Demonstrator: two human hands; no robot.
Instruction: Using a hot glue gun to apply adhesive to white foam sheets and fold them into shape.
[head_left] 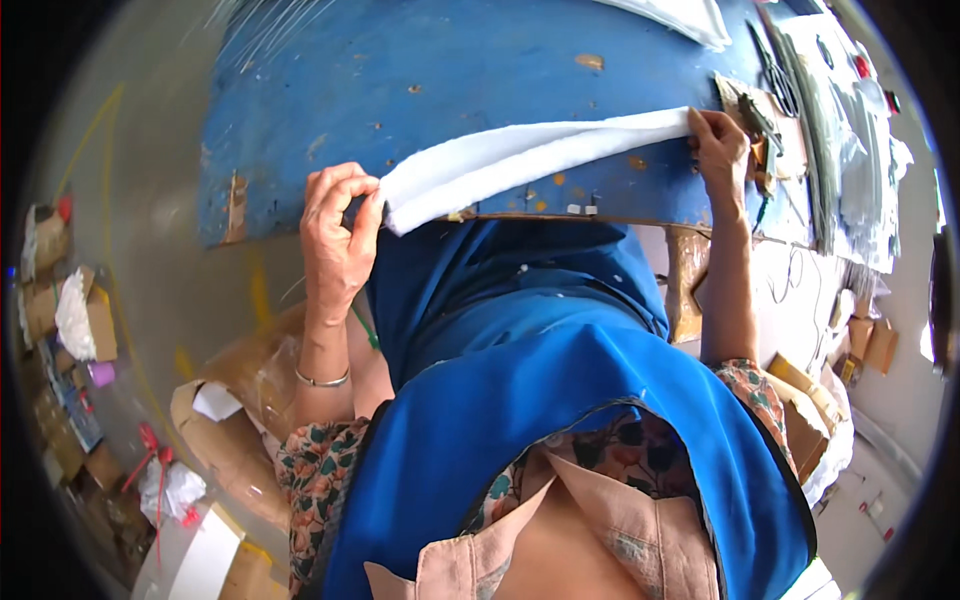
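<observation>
A long strip of white padded fabric lies folded along the near edge of a worn blue table. My left hand pinches the strip's left end between thumb and fingers, at the table's front edge. My right hand presses and grips the strip's right end on the tabletop. The strip is stretched between both hands. A blue apron covers my front below the table edge.
Scissors and clear plastic sheets lie at the table's right side. More white fabric sits at the far edge. Cardboard boxes and scraps crowd the floor on the left; more boxes stand at the right.
</observation>
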